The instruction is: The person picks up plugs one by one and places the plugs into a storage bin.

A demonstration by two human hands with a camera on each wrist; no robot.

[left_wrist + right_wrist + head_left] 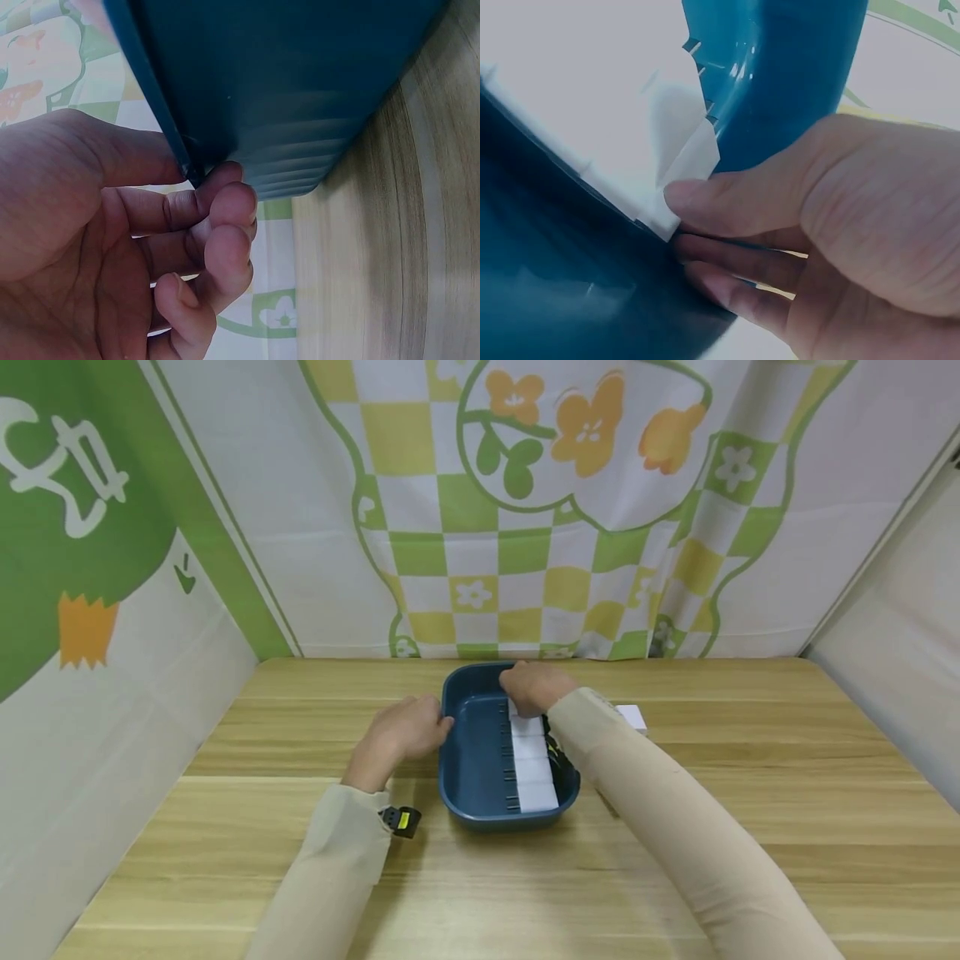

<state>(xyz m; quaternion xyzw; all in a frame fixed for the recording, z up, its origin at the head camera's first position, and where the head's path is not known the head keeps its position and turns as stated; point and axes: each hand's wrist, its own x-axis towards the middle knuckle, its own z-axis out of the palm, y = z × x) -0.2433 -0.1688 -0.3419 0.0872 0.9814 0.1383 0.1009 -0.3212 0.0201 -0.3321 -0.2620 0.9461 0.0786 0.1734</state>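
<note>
on the far left we see a green and white cloth wall (90, 568) hanging beside the wooden table (225, 827). moving right, our left sleeve (337, 860) runs up from the near edge, with a small black and yellow clip (401, 821) at the wrist. our left hand (401, 732) sits at the left rim of the blue tray (472, 760); the left wrist view shows its thumb above the rim and its fingers (225, 225) curled under the outer wall, so it grasps the tray's edge.

the tray stands on the table near the middle, a little toward the far side, its long axis running away from us. a row of dark slots (507, 760) divides its floor, and the left part shows bare blue. right of the slots lie white flat pieces (534, 768) in a line from the near end to the far end.

our right hand (534, 687) is over the far end of that line, at the tray's far rim. in the right wrist view its thumb and fingers (727, 214) pinch a corner of thin white paper (694, 161) that lies against the white pieces, so this hand is closed on the paper.

further right, the right sleeve (675, 827) crosses the tray's right rim, and just behind it a small white object (632, 717) lies on the table, apart from the tray. behind everything hangs a checked cloth with orange flowers (585, 427).
</note>
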